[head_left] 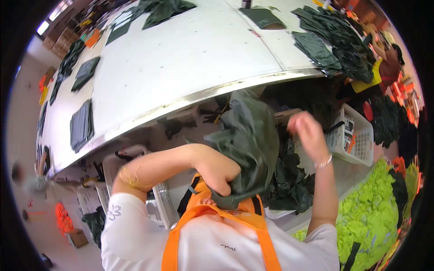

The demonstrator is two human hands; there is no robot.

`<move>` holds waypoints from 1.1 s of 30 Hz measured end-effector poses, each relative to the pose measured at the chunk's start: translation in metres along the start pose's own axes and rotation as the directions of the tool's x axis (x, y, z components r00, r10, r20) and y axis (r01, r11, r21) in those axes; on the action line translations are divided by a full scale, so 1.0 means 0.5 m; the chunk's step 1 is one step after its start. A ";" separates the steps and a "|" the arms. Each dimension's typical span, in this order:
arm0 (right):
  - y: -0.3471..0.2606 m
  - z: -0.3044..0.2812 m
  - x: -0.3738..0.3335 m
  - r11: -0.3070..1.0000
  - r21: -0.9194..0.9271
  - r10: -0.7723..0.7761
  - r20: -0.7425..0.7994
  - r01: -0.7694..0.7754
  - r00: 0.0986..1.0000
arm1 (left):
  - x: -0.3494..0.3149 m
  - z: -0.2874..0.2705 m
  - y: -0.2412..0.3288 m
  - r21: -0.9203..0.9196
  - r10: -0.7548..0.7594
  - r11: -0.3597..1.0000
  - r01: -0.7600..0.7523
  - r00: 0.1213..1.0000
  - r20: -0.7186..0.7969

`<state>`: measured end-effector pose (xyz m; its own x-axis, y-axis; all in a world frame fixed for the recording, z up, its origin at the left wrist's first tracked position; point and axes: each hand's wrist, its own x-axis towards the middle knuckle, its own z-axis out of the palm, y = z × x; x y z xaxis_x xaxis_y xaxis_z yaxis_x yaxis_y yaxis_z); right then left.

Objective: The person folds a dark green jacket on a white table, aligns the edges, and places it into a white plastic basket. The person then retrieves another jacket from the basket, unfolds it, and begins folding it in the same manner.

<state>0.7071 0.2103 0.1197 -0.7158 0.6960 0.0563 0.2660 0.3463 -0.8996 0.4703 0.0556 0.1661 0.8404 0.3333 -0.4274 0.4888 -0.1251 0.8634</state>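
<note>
In front of my chest hangs a dark green garment point(251, 140) of thin, slightly shiny fabric, bunched and creased. My left hand point(224, 176) is closed on its near end, close to my orange apron point(253, 219); part of the fingers is hidden in the folds. My right hand point(308, 131) is raised to the right of the garment, apart from it. Its fingers are loosely bent and a little blurred, with nothing seen in them. Below it, more dark green fabric point(291, 180) lies heaped over a white crate.
A large white table point(181, 58) spans ahead, with folded dark garments point(82, 125) at left and a pile point(337, 43) at far right. A white basket point(361, 151) stands right, beyond a bright yellow-green heap point(368, 207). Another person point(389, 67) works at far right.
</note>
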 end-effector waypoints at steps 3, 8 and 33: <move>-0.095 0.119 0.133 0.924 -0.086 -0.340 0.254 0.372 0.905 | -0.045 0.078 0.073 0.299 -0.100 0.949 0.102 0.995 -0.022; -0.007 0.463 0.145 0.968 -0.142 0.094 0.970 0.208 0.222 | -0.170 0.137 0.122 0.528 -0.327 0.723 0.445 0.894 -0.305; 0.022 0.474 0.161 0.961 -0.057 -0.261 0.141 0.271 0.955 | -0.405 0.142 -0.195 0.158 -0.038 0.970 -0.187 -0.752 -0.658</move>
<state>0.4997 0.1211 0.0119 -0.8439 0.4859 0.2275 0.0984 0.5571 -0.8246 0.2691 -0.0659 0.1494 -0.8048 0.3690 0.4648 0.3535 -0.3310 0.8749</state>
